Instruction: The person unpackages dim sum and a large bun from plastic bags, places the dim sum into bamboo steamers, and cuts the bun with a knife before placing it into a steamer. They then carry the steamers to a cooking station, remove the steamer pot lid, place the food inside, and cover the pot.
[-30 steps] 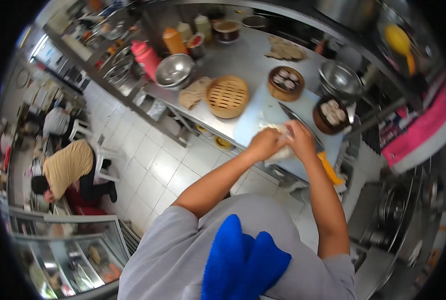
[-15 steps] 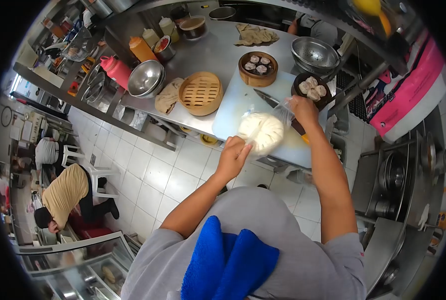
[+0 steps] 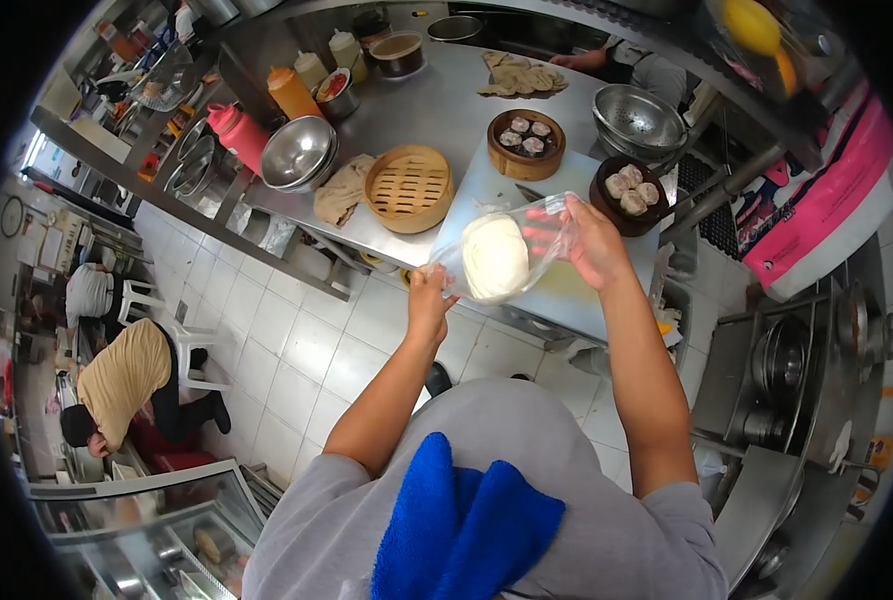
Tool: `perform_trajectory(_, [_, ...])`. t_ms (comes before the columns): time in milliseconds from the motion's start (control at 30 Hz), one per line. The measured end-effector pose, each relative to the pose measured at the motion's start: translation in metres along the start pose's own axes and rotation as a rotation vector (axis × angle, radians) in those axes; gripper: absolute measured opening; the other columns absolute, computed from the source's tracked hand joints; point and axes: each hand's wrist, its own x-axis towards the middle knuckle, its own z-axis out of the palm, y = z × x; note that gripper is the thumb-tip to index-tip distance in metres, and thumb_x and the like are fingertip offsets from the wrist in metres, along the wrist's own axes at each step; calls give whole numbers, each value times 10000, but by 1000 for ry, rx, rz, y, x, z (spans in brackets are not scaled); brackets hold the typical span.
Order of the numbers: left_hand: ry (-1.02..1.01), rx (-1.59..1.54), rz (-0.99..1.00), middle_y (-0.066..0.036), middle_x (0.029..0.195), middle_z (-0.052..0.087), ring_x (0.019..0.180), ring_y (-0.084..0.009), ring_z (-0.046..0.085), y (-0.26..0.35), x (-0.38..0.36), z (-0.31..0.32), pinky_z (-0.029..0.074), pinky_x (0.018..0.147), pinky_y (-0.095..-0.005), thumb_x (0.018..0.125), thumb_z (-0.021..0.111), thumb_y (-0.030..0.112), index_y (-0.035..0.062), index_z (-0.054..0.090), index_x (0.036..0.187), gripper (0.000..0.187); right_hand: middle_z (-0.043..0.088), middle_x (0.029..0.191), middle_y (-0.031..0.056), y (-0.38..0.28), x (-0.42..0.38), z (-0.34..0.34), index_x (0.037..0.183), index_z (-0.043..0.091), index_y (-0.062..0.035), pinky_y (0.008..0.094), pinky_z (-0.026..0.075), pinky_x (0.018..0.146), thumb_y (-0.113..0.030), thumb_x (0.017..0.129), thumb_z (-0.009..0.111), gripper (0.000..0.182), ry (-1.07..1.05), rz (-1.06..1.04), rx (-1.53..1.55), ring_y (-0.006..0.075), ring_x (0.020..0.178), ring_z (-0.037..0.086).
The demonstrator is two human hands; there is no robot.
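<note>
A clear plastic bag [image 3: 546, 262] with a large white bun [image 3: 494, 258] inside is stretched between my two hands, above the near edge of the white cutting board [image 3: 474, 190]. My left hand [image 3: 429, 303] pinches the bag's left edge, with the bun just beside the fingers. At the upper right, my right hand [image 3: 596, 243] grips the bag's other end, its fingers partly seen through the plastic. The bun's smooth side faces me. Beyond the bag stand a bamboo steamer of dumplings [image 3: 526, 145] and a dark steamer holding more dumplings [image 3: 630, 190].
Left of the board is a bamboo steamer lid [image 3: 409, 188], beside a crumpled cloth [image 3: 342, 190] and steel bowls [image 3: 299, 153]. A colander [image 3: 638, 120] stands at the back right. Another person in a tan shirt [image 3: 126, 380] bends over at the far left.
The bun has turned from its pleated face to a smooth side. My left hand has moved left, and my right hand has lowered slightly and rotated. The knife on the board is now hidden.
</note>
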Motion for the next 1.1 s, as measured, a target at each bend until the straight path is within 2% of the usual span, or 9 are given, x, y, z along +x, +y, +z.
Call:
perform_trajectory(100, [89, 340, 258, -95, 1192, 498, 1075, -238, 498, 11, -10, 5, 416, 941, -351, 919, 570, 200, 26, 470, 1258, 394, 645, 1099, 197, 10, -3, 19, 825, 492, -103, 487, 546, 790, -330, 1010, 410, 304, -99, 36, 72, 342, 987, 655])
perform_trajectory(167, [-21, 789, 759, -145, 1269, 466, 1166, -281, 463, 22, -31, 3, 381, 996, -373, 903, 589, 205, 14, 449, 1279, 444, 637, 1111, 207, 25, 0, 26, 818, 486, -109, 505, 542, 790, -339, 1012, 406, 312, -107, 92, 247, 368, 999, 646])
perform_trajectory(233, [-42, 911, 727, -179, 1344, 423, 1257, -280, 406, 32, -47, 5, 346, 1030, -359, 915, 589, 271, 3, 413, 1318, 515, 632, 1113, 212, 41, 2, 36, 815, 480, -117, 507, 541, 790, -357, 1011, 405, 319, -99, 140, 303, 385, 1011, 638])
perform_trajectory(300, [-120, 604, 322, -163, 1393, 400, 1318, -262, 347, 38, -52, 5, 328, 1050, -357, 910, 604, 351, 23, 375, 1380, 616, 630, 1109, 214, 55, 5, 47, 825, 481, -118, 524, 529, 810, -371, 1011, 404, 324, -46, 176, 400, 384, 1015, 637])
perform_trajectory(433, [-160, 331, -74, -185, 1499, 234, 1342, -338, 318, 58, -57, 0, 351, 1018, -515, 832, 675, 460, 93, 68, 1508, 980, 623, 1112, 216, 73, 2, 74, 840, 485, -117, 562, 498, 853, -395, 1008, 407, 335, 71, 286, 521, 377, 1052, 620])
perform_trajectory(467, [-152, 309, -79, -206, 1515, 168, 1335, -372, 323, 59, -54, -5, 386, 972, -563, 813, 693, 445, 108, -32, 1510, 1061, 641, 1055, 140, 73, 1, 77, 853, 494, -132, 527, 507, 851, -405, 994, 447, 311, 93, 314, 511, 322, 1031, 625])
perform_trajectory(700, [68, 353, 40, -193, 1451, 291, 1260, -361, 422, 55, -65, -14, 437, 935, -555, 832, 659, 340, 109, 57, 1504, 932, 595, 859, 66, 90, -3, 74, 843, 484, -142, 514, 510, 847, -403, 995, 447, 304, 86, 242, 551, 262, 919, 614])
perform_trajectory(967, [-193, 41, -192, -139, 1302, 492, 1129, -289, 568, 26, -39, -26, 544, 837, -506, 885, 568, 182, 120, 281, 1412, 603, 510, 713, 12, 117, -13, 75, 867, 481, -152, 354, 460, 623, -404, 971, 507, 274, -30, 381, 506, 172, 632, 524])
perform_trajectory(1100, [-246, -16, -208, -125, 1349, 481, 1197, -303, 529, 17, -31, -36, 485, 933, -514, 950, 495, 265, 119, 339, 1410, 507, 584, 978, 59, 104, -30, 73, 1083, 513, -110, 336, 474, 795, -312, 954, 529, 241, -131, 133, 208, 168, 901, 577])
